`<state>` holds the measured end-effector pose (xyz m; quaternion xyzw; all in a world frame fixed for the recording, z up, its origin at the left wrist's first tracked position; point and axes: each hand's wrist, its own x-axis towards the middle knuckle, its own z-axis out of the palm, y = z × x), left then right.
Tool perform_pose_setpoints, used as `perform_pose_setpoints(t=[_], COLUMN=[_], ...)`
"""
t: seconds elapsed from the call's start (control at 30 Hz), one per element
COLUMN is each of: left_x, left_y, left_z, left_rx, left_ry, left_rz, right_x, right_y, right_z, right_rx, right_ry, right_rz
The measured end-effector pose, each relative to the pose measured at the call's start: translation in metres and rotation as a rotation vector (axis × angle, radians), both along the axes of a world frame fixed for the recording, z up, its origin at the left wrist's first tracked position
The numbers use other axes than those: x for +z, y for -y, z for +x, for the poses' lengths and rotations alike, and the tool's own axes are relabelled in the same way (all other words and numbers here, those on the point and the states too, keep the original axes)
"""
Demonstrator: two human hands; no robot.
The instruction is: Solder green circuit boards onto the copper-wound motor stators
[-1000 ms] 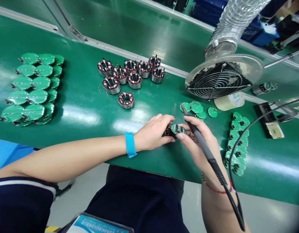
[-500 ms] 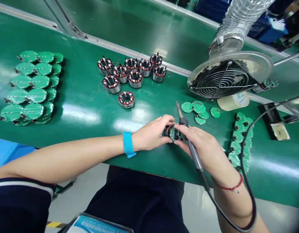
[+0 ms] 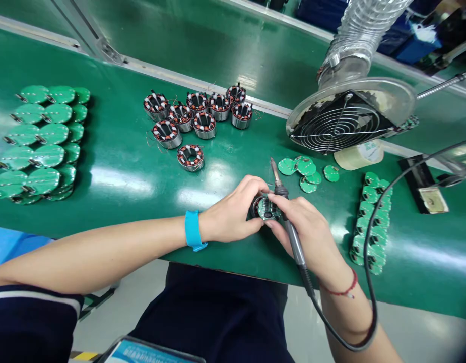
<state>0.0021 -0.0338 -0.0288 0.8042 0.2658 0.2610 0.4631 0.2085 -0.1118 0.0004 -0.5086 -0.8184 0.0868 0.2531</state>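
My left hand [image 3: 233, 210] is closed around a small motor stator with a round green circuit board [image 3: 266, 207] on top, held on the green bench near its front edge. My right hand [image 3: 310, 232] grips a black soldering iron [image 3: 289, 227] and its fingertips also pinch the stator's right side. The iron's tip points up and away, clear of the board. Its black cable [image 3: 369, 282] loops past my right wrist.
Several copper-wound stators [image 3: 195, 118] stand further back. Stacks of round green boards [image 3: 40, 143] lie at far left. Loose boards [image 3: 306, 174] and a row of boards [image 3: 371, 222] are to the right. A fume-extractor fan [image 3: 342, 121] with a hose hangs at back right.
The soldering iron has swung from slanting across my right hand to standing more upright, tip raised. Both hands stay on the stator, which has turned its board more face-up.
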Motion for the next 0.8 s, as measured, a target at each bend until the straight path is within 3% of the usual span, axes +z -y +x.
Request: perform_pose_setpoints(t=[0.17,0.37,0.5,0.63,0.8], left_x=[0.003,0.01,0.019,0.022,0.012], left_y=[0.005,0.008,0.003,-0.003,-0.003], left_z=[0.002,0.005,0.004,0.002,0.001], left_rx=[-0.047,-0.015,-0.043,-0.12,-0.07], left_ry=[-0.016,-0.218,-0.322,-0.329,-0.202], left_rz=[0.136,0.303,0.414,0.389,0.267], right_x=[-0.009,-0.017,-0.026,-0.031,-0.033], right_y=[0.014,0.024,0.025,0.022,0.016], right_z=[-0.004,-0.003,-0.005,-0.01,-0.011], right_rx=[-0.087,-0.121,-0.252,-0.343,-0.333], right_ry=[-0.119,-0.227,-0.363,-0.454,-0.498], right_rz=[-0.066,-0.142,-0.125,-0.094,-0.149])
